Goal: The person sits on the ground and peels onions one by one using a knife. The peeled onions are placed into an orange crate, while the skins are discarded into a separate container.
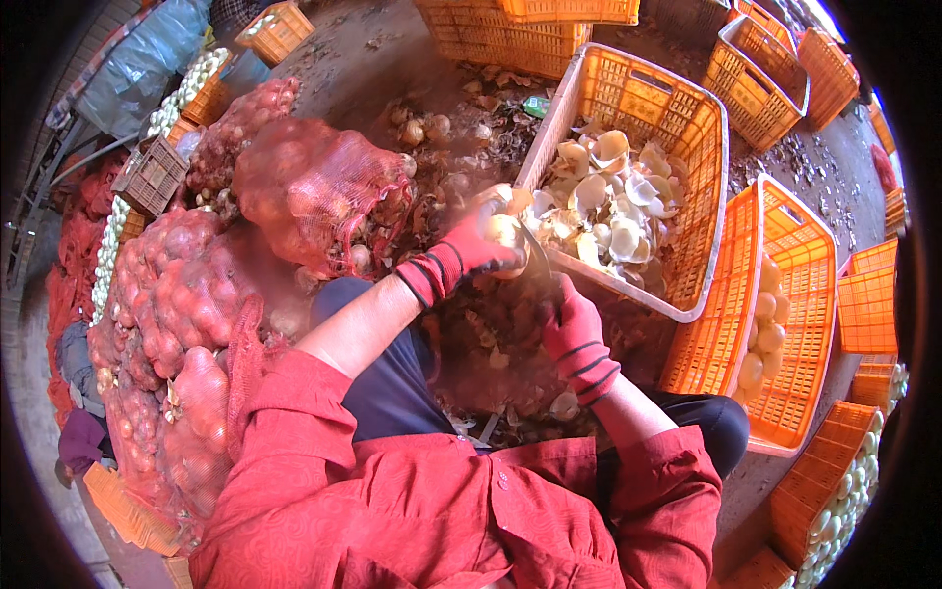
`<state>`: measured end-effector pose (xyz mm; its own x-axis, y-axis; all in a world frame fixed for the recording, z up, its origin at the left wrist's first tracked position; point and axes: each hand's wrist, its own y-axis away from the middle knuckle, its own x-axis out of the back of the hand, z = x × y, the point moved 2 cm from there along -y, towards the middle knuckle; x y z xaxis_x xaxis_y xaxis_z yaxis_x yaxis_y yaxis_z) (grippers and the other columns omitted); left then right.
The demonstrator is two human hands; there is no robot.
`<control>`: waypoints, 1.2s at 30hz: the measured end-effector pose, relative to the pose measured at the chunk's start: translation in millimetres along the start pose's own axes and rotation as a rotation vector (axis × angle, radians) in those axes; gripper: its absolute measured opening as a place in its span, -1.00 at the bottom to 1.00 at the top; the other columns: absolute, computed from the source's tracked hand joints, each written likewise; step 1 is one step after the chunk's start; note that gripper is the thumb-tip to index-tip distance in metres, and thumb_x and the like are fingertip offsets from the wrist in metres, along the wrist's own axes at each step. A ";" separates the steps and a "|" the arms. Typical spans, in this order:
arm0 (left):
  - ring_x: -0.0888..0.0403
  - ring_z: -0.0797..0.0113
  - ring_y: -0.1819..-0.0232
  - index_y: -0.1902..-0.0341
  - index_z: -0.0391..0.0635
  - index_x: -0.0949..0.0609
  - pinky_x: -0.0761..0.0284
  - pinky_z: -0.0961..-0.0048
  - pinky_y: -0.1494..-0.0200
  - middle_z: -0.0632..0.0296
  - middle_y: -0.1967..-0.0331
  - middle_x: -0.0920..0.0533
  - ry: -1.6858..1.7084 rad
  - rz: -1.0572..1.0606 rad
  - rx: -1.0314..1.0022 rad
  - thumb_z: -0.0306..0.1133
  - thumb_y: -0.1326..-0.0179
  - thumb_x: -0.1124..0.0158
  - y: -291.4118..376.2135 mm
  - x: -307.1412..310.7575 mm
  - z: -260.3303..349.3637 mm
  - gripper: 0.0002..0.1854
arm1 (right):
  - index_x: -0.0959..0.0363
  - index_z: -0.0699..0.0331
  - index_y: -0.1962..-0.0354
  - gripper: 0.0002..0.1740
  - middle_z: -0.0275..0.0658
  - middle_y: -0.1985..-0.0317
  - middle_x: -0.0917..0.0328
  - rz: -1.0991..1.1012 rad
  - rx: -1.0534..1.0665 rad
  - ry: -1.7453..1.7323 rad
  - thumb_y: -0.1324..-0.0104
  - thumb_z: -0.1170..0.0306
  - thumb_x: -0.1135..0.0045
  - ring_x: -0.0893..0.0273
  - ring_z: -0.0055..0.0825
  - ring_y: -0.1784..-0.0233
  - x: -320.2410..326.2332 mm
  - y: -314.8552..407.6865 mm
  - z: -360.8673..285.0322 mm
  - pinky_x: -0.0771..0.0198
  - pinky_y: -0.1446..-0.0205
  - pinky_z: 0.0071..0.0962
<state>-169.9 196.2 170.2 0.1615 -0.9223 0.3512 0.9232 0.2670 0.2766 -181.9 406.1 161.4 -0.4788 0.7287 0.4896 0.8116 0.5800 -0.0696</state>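
Observation:
In the head view my left hand point(477, 235), in a red knit glove with dark cuff stripes, grips an onion point(505, 233). Some pale, peeled-looking surface shows on the onion. My right hand point(574, 316), gloved alike, is closed around the handle of a knife; the handle is mostly hidden. The knife's curved blade point(535, 254) lies against or just beside the onion's right side. Just beyond both hands, an orange plastic crate point(710, 213) holds a heap of onion skins point(625, 206).
Red mesh sacks of onions point(309, 191) crowd my left side. To the right, another orange crate point(802, 353) holds peeled onions point(765, 324). Loose onions point(412, 131) and dry skins litter the floor ahead. Stacked orange crates point(508, 37) stand at the far side.

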 end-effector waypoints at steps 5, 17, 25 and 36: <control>-0.48 0.31 0.02 -0.19 -0.20 -0.34 -0.41 0.37 -0.10 0.11 0.05 -0.52 0.147 0.068 -0.138 -0.25 0.45 -0.61 -0.1 -5.2 -38.8 -0.01 | -0.36 0.22 0.21 -0.81 0.07 0.45 -0.51 -0.043 -0.031 -0.078 -0.25 0.34 0.02 -0.47 0.11 0.28 1.1 -3.9 -5.7 -0.37 0.29 -0.08; -0.50 0.17 0.05 -0.16 -0.06 -0.37 -0.44 0.32 -0.01 0.07 0.14 -0.54 -0.016 0.121 -0.019 -0.18 0.45 -0.56 1.5 -14.7 -29.7 -0.06 | -0.32 0.18 0.08 -0.72 -0.03 0.35 -0.53 -0.100 -0.020 0.364 -0.24 0.35 0.08 -0.52 0.00 0.35 16.8 19.3 -29.0 -0.41 0.32 -0.08; -0.46 0.27 -0.02 -0.19 -0.04 -0.32 -0.41 0.37 -0.08 0.12 0.02 -0.49 -0.118 0.055 -0.023 -0.32 0.41 -0.57 19.3 -22.9 -2.9 -0.06 | -0.28 0.25 0.25 -0.81 0.00 0.43 -0.52 -0.201 -0.047 0.495 -0.21 0.36 0.05 -0.52 0.01 0.39 28.7 26.4 -38.4 -0.38 0.39 -0.06; -0.39 -0.10 -0.13 -0.31 -0.08 -0.24 -0.37 0.19 -0.16 -0.15 -0.10 -0.35 -0.410 0.092 -0.049 -0.16 0.48 -0.56 20.2 -27.0 10.2 0.11 | -0.28 0.26 0.33 -0.74 0.01 0.54 -0.52 -0.237 -0.102 0.574 -0.24 0.22 0.05 -0.51 0.05 0.42 24.9 9.7 -32.1 -0.38 0.39 0.00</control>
<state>-159.3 229.4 175.4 0.1008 -0.7047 0.7023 0.9284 0.3203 0.1882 -175.2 418.2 200.9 -0.4163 0.2566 0.8723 0.7472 0.6432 0.1674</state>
